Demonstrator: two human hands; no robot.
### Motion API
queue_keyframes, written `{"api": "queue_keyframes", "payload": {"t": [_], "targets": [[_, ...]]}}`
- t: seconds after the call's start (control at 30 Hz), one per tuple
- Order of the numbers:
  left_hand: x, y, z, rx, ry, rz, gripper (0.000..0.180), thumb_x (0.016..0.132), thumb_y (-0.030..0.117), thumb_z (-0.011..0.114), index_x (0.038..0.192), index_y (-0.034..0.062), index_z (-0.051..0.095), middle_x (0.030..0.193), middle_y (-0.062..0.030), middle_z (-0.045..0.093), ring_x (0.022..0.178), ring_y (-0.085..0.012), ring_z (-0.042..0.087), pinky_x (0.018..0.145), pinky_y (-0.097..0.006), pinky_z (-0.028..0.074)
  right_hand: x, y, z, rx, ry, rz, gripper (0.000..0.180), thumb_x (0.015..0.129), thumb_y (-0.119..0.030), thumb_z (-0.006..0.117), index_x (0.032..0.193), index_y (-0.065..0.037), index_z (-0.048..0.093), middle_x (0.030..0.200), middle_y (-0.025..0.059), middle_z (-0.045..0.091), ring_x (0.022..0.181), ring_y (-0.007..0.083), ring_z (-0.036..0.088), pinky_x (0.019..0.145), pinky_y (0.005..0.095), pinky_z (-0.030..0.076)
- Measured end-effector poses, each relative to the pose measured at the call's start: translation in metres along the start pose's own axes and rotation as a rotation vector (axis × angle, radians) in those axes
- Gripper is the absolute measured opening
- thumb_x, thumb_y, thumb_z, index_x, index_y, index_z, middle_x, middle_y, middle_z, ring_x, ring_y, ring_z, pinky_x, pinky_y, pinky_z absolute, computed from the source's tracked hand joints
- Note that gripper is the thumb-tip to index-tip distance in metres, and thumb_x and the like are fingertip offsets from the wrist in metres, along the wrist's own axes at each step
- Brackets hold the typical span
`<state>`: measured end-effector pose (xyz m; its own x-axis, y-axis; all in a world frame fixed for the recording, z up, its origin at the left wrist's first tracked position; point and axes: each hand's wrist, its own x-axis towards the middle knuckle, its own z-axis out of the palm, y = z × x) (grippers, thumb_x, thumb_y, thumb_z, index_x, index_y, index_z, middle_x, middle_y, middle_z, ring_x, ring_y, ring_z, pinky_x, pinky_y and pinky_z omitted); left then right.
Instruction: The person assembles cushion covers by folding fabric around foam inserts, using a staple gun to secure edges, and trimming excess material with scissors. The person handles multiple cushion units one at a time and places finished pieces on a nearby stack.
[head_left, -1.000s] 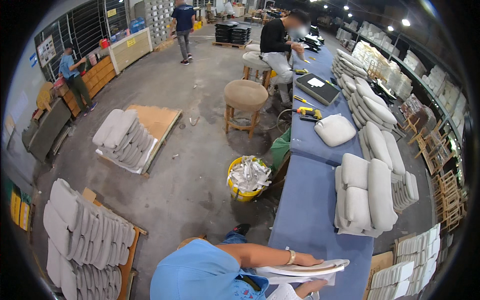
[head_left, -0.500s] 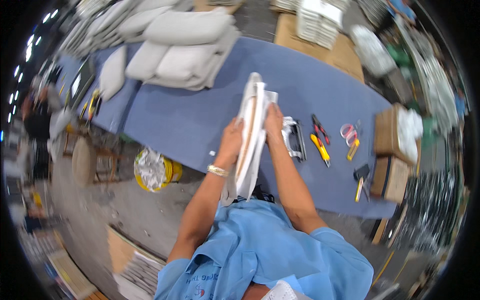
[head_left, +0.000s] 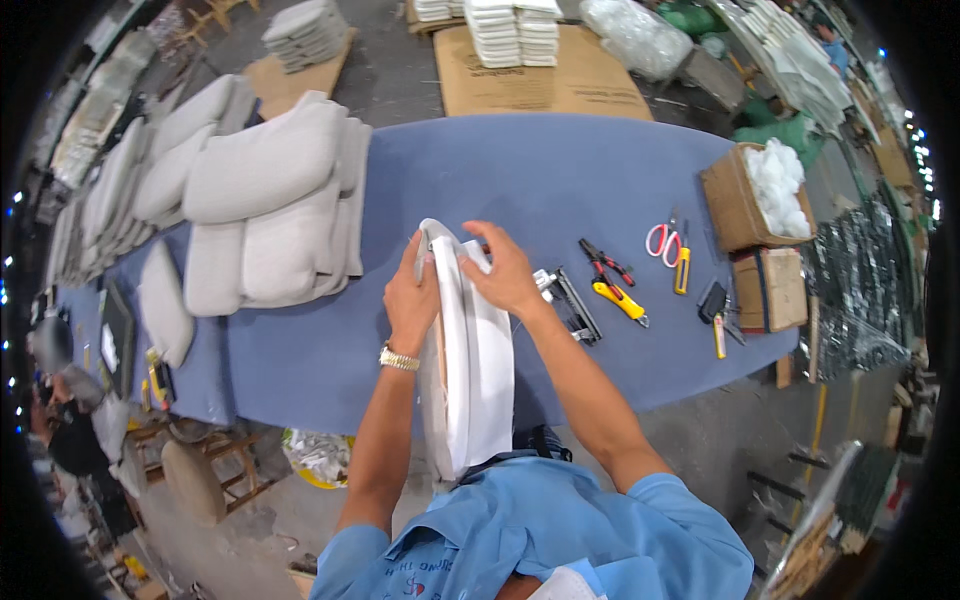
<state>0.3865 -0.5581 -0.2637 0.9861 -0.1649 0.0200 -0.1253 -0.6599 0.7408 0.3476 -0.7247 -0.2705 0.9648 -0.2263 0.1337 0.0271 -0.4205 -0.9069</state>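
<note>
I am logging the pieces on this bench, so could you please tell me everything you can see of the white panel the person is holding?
The white panel is a long, flat, curved-edged piece, seemingly foam or padding on a thin board, with a second layer beside it. It stands on edge, its far end on the blue table, its near end against the blue shirt. The left hand grips its left side, the right hand its top.
</note>
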Motion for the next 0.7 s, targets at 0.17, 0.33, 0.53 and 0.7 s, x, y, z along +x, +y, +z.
{"api": "queue_keyframes", "payload": {"t": [0.17,0.33,0.53,0.7], "targets": [[-0.006,0.016,0.032,-0.338,0.022,-0.068,0.041,0.109,0.033,0.045,0.127,0.0061,0.071,0.125,-0.0123,0.073,0.109,-0.0344,0.070,0.093,-0.041,0.053,-0.010,0.003,0.005,-0.045,0.007,0.099,0.054,0.092,-0.019,0.070,0.141,-0.004,0.052,0.134,0.0178,0.062,0.122,0.0303,0.063,0.103,0.0392,0.050],[-0.010,-0.002,0.070,-0.766,0.009,-0.088,0.039,0.110,0.023,0.046,0.130,-0.0038,0.066,0.131,-0.0164,0.069,0.116,-0.0269,0.067,0.102,-0.038,0.050,-0.032,0.015,-0.002,0.000,0.085,0.311,0.063,0.093,-0.025,0.071,0.146,-0.002,0.046,0.137,0.0252,0.061,0.128,0.0386,0.060,0.108,0.0436,0.047],[-0.020,0.064,0.035,-1.015,-0.067,-0.037,0.041,0.111,0.019,0.041,0.139,-0.0076,0.058,0.139,-0.0200,0.062,0.122,-0.0250,0.062,0.107,-0.036,0.049,-0.044,-0.011,0.002,-0.008,0.183,0.231,0.056,0.103,-0.031,0.051,0.154,-0.011,0.038,0.113,0.0290,0.069,0.101,0.0479,0.069,0.092,0.0522,0.054],[-0.057,0.140,0.004,-0.755,0.205,0.315,0.043,0.112,0.022,0.041,0.135,-0.0094,0.060,0.150,-0.0193,0.054,0.138,-0.0296,0.051,0.115,-0.041,0.041,-0.036,-0.064,-0.030,0.144,0.343,-0.116,0.047,0.105,-0.024,0.053,0.150,-0.009,0.043,0.112,0.0272,0.069,0.099,0.0469,0.068,0.084,0.0501,0.054]]}}
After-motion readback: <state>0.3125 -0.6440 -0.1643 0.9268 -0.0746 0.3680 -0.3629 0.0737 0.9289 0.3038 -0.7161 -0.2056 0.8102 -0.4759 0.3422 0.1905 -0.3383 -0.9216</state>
